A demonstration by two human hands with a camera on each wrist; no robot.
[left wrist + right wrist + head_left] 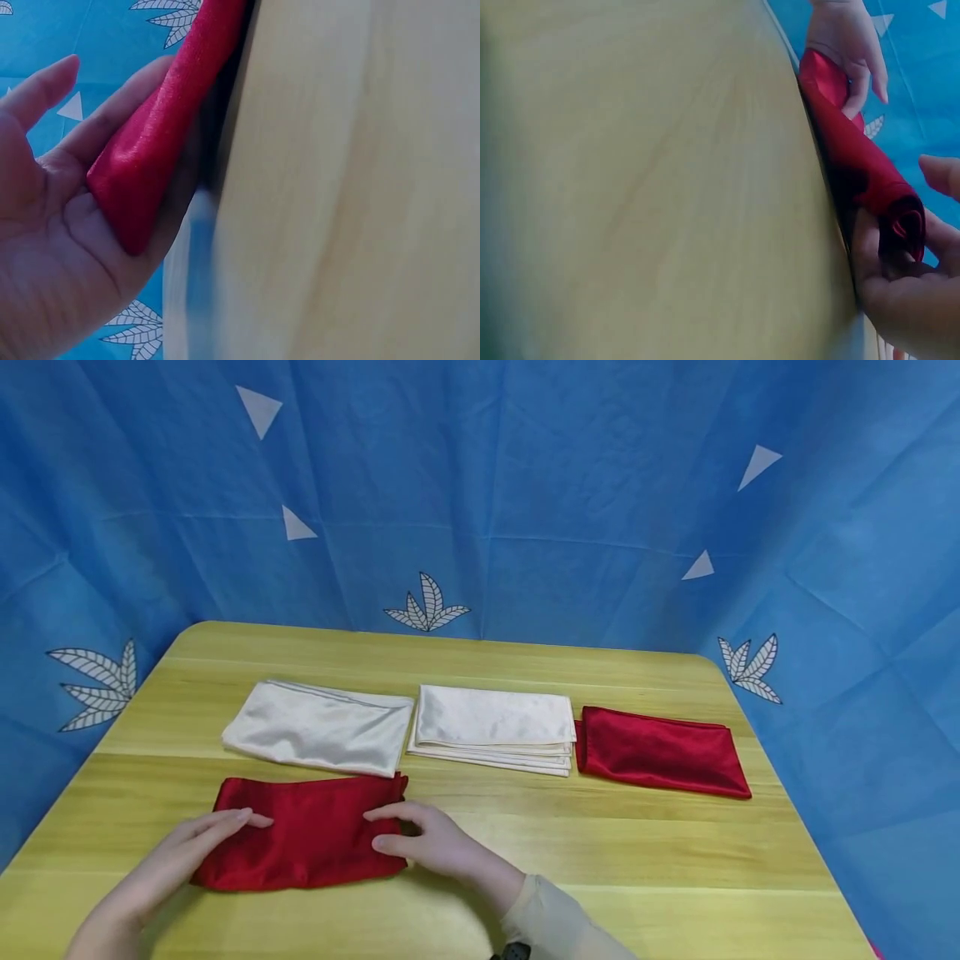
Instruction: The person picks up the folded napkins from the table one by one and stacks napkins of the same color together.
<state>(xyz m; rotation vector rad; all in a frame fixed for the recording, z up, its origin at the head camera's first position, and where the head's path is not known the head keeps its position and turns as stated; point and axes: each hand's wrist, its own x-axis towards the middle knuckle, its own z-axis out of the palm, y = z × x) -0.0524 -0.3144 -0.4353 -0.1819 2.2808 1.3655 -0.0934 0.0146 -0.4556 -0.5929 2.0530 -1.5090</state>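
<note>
A folded red satin cloth [315, 835] lies at the front left of the table, its long sides running left to right. At its left end is my left hand [187, 852], fingers extended; in the left wrist view a pointed corner of the cloth [135, 187] lies against the palm and fingers, with the thumb raised away. My right hand [431, 839] cups the right end with relaxed fingers. The right wrist view shows rolled-looking layers [907, 221] at that end between the fingers, the thumb standing apart.
Behind it lie a folded white satin cloth [322, 727], a second white cloth [495, 718] with stacked edges, and another folded red cloth [663, 752] on the right. The wooden table [600, 860] is backed by a blue patterned curtain [480, 485].
</note>
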